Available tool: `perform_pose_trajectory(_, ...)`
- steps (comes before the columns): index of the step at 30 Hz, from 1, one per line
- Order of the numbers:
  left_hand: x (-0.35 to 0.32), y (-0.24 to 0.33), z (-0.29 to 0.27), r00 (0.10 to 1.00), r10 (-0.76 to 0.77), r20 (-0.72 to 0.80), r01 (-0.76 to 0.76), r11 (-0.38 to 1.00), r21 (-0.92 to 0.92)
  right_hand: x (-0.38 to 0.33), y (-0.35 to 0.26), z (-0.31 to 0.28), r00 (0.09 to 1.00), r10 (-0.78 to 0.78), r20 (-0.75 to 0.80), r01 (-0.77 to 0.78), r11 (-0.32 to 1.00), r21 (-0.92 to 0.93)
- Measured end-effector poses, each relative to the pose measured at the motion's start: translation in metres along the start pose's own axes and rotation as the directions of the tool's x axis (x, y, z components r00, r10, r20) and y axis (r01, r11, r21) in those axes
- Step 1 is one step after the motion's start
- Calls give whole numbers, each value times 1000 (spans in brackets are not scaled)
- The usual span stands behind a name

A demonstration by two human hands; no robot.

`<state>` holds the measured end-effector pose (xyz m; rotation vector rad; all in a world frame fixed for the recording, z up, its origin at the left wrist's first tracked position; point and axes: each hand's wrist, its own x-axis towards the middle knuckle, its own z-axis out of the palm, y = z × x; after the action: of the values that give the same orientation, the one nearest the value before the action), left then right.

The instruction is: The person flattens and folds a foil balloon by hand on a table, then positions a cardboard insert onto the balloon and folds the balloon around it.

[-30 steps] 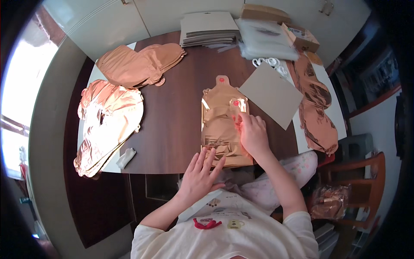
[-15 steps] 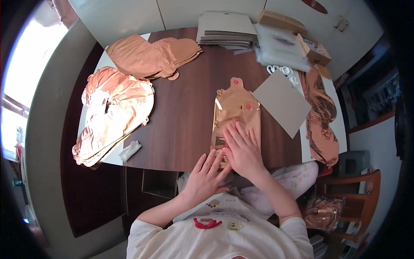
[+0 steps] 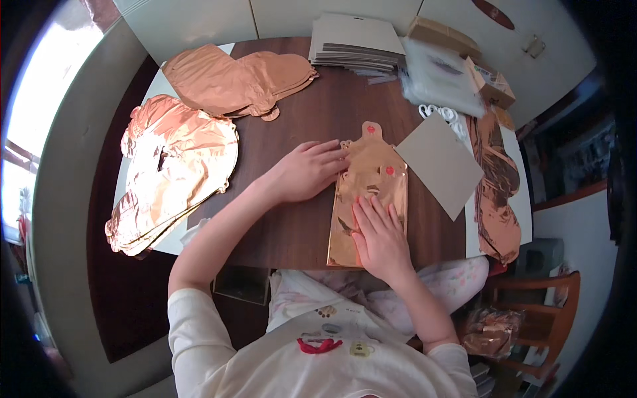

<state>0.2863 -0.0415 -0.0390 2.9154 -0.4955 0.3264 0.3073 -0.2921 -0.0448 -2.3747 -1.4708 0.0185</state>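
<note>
A flat, folded rose-gold foil balloon (image 3: 375, 159) lies lengthwise before me, with a rounded tab at its far end and two small red marks on it. My right hand (image 3: 383, 242) rests flat on its lower half, fingers stretched out. At the balloon's upper left edge is my left hand (image 3: 312, 171), its fingers extended and their tips touching or just over the foil. Neither hand grasps anything. Right of the balloon, a grey cardboard sheet (image 3: 441, 166) lies askew on the table.
Larger foil balloons in stacks (image 3: 232, 79) and a shiny pile (image 3: 179, 159) cover the table's left side. Along the right edge lies more foil (image 3: 497, 192). At the back are stacked grey cards (image 3: 358, 43), clear plastic bags (image 3: 441, 76), white cord (image 3: 438, 113) and an open box (image 3: 490, 83).
My left hand has moved up and away from the balloon's near end to its upper left edge. My right hand has slid slightly nearer to me, and the near end now lies flatter.
</note>
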Motion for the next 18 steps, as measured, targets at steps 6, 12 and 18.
perform_pose_trajectory(6,57,-30,-2,984,-16,178,69,953,-294,0,0,1,1000,-2,-21,2,1000,-17)
perform_pose_trajectory(12,76,-33,-11,857,124,500,22,961,-276,0,2,1,1000,9,3,-9,1000,-23)
perform_pose_trajectory(18,78,-38,-12,776,127,618,14,976,-219,0,2,-2,999,-11,39,12,1000,-7)
